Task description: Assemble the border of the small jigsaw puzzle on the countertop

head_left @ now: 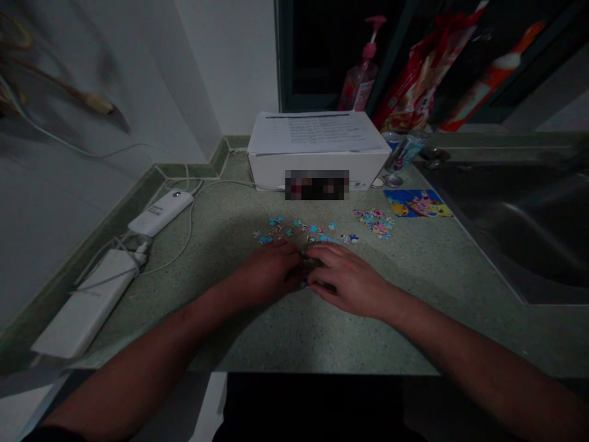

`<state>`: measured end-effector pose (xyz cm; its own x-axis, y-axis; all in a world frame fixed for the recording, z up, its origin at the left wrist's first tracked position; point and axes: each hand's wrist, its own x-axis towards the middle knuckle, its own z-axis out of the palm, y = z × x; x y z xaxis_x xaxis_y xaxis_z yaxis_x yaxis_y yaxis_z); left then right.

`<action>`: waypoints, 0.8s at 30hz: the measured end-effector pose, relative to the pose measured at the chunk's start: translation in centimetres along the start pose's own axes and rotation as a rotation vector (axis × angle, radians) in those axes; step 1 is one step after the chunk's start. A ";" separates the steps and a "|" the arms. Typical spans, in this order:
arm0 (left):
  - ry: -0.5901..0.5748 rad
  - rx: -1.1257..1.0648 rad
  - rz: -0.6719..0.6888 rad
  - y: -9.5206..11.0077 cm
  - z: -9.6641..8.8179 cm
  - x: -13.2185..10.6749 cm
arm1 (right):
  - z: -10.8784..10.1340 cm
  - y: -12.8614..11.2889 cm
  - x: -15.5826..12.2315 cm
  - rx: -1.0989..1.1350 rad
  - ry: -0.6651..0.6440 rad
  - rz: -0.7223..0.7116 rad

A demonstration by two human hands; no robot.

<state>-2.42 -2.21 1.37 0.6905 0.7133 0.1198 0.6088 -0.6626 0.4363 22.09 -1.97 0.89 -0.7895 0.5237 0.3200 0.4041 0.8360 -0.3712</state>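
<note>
On my feed I'm looking down on a speckled green countertop (257, 331), with a steel sink (519, 227) at 3 o'clock and a white box (317, 156) topped with papers at 12. Two white power banks (87, 301) and a white cable (189, 215) lie at 9 to 10 o'clock. Small jigsaw pieces (294, 230), mostly blue and white, are scattered just ahead of the hands, with a pink-heavy heap (373, 222) at 1 o'clock beside a colourful picture card (416, 202). The left hand (271, 273) and right hand (347, 279) meet at centre, their fingers (322, 258) curled inward and close together over something small and dark. I can't tell whether they're clamped on it.
</note>
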 end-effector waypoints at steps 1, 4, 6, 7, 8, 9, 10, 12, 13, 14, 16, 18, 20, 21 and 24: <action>-0.006 0.007 -0.006 0.1 -0.1 0.0 | 0.0 0.0 0.0 0.001 0.001 -0.001; -0.017 0.020 -0.019 0.2 -0.2 0.0 | 0.0 0.0 -0.1 -0.005 -0.012 0.004; -0.016 0.020 -0.020 0.2 -0.2 0.0 | -0.1 0.0 -0.1 -0.018 -0.016 0.007; -0.014 0.019 -0.020 0.2 -0.1 0.0 | -0.1 0.0 -0.1 -0.023 -0.014 0.004; -0.013 0.016 -0.020 0.1 -0.1 0.0 | -0.1 0.0 -0.1 -0.025 -0.010 -0.004; -0.013 0.013 -0.021 0.1 -0.1 -0.1 | -0.1 0.1 -0.1 -0.024 -0.006 -0.016; -0.011 0.009 -0.019 0.1 0.0 -0.1 | -0.2 0.1 -0.1 -0.022 -0.005 -0.024; -0.009 0.002 -0.013 0.1 0.0 0.0 | -0.1 0.2 -0.1 -0.016 -0.012 -0.030; -0.008 0.001 -0.010 0.1 0.0 0.0 | -0.1 0.2 -0.1 -0.015 -0.017 -0.029; -0.005 0.002 -0.010 0.1 0.0 0.0 | -0.1 0.3 -0.1 -0.016 -0.019 -0.026; -0.005 0.008 -0.010 0.1 0.0 0.0 | -0.1 0.4 -0.2 -0.019 -0.019 -0.019; -0.008 0.019 -0.008 0.0 0.1 0.0 | -0.1 0.5 -0.2 -0.019 -0.020 -0.015; -0.016 0.024 -0.005 0.0 0.1 -0.1 | -0.1 0.5 -0.2 -0.014 -0.023 -0.016; -0.016 0.023 -0.006 -0.1 0.1 -0.1 | -0.1 0.5 -0.2 -0.011 -0.021 -0.020; -0.006 0.005 -0.010 -0.1 0.1 -0.1 | -0.1 0.4 -0.2 -0.011 -0.012 -0.036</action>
<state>-2.49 -2.24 1.25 0.6864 0.7188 0.1101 0.6179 -0.6564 0.4328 22.44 -1.72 0.77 -0.8092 0.4915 0.3220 0.3807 0.8559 -0.3499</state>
